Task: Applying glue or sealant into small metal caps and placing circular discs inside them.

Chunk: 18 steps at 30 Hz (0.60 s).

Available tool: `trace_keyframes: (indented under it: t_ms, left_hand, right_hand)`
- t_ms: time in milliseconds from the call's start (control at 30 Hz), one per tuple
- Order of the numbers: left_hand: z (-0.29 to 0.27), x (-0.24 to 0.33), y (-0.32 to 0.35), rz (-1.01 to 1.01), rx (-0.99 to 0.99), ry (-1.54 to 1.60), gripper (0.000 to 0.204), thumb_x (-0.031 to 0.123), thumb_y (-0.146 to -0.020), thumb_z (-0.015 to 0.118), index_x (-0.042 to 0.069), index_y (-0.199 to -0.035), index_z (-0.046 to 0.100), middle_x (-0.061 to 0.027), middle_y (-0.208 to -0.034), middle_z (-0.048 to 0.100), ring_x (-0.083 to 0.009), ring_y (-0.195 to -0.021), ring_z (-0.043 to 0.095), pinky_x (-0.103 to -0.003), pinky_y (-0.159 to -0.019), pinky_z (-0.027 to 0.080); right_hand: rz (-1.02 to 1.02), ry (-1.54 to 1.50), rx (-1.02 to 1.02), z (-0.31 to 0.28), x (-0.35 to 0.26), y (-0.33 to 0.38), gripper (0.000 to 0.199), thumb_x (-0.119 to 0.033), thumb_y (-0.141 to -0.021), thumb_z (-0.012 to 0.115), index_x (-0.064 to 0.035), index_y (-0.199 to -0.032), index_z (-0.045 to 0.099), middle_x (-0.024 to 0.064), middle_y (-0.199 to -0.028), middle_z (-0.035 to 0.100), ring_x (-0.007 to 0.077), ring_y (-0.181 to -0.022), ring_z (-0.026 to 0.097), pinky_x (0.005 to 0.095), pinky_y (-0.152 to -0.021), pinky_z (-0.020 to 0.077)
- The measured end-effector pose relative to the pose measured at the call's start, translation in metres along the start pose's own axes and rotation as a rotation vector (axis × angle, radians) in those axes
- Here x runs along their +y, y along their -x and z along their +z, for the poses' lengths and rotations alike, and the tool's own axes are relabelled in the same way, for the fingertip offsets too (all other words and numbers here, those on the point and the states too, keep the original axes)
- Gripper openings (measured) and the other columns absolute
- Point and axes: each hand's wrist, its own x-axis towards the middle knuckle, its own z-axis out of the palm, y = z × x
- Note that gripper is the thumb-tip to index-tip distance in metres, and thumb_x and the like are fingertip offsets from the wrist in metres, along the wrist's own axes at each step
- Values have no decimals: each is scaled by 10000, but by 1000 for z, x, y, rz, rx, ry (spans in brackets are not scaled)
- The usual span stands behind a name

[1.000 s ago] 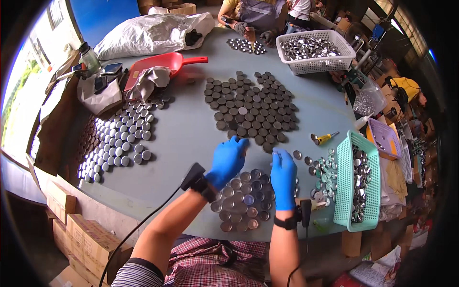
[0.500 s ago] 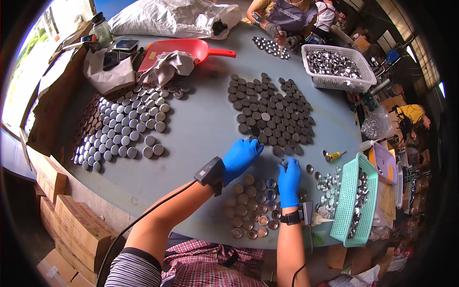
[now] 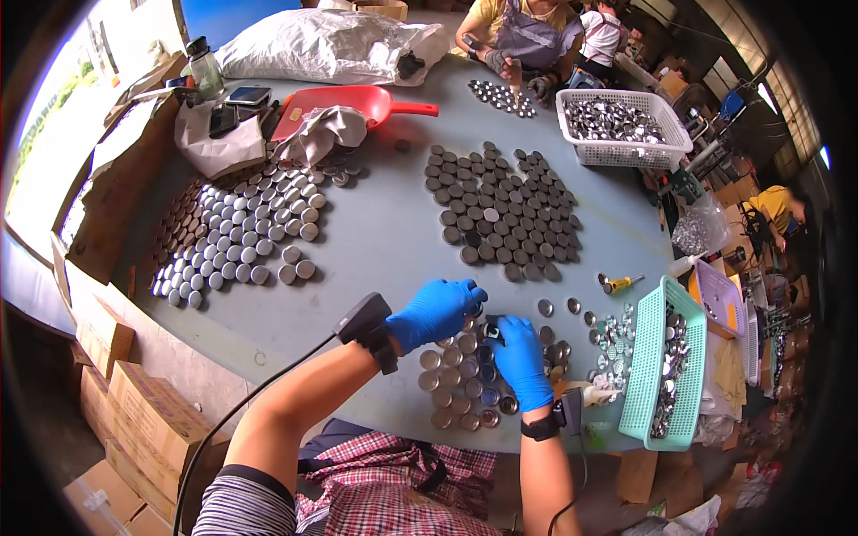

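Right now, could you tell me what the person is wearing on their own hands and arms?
Both the left hand and right hand wear bright blue gloves. Each wrist carries a black strapped device with a thin dark cable trailing back. The forearms are bare; a striped sleeve covers the left upper arm.

Looked like a small assembly workshop. Shown by a wide grey tabletop [image 3: 375, 241] crowded with hundreds of round metal caps [image 3: 234, 228] and dark discs [image 3: 502, 210] laid in batches, a white basket [image 3: 626, 129] and a green basket [image 3: 663, 371] full of shiny parts, a red scoop [image 3: 353, 103], a filled sack [image 3: 322, 45], cardboard boxes [image 3: 134, 420] stacked below, and other workers [image 3: 527, 36] seated at the far edge.
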Motion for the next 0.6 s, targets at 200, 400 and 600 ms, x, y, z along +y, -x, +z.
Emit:
trace_keyframes:
  t_ms: [200,400,600]
  left_hand:
    - [14,-20,5,162,-106,-305,145,191,-800,672,163,-941,657,-70,-904,625,-302,-827,650,-424,-732,504]
    - [1,-32,3,16,-79,-393,74,171,-822,648,119,-873,637,-86,-910,613,-309,-868,638,-416,-759,498]
    - [-40,-78,43,-100,298,-419,147,126,-846,610,86,-972,673,-80,-928,577,-302,-843,584,-420,-741,494]
  right_hand:
    - [-78,179,24,10,2,-5,227,-79,-748,675,-61,-973,660,98,-939,656,322,-922,585,436,-825,486]
    - [93,252,-51,13,-5,-25,183,-111,-805,693,-38,-946,602,172,-978,615,355,-912,605,456,-803,500]
    - [132,-180,127,49,-71,-75,183,-120,-859,673,-45,-974,553,174,-993,573,409,-843,620,473,-705,520]
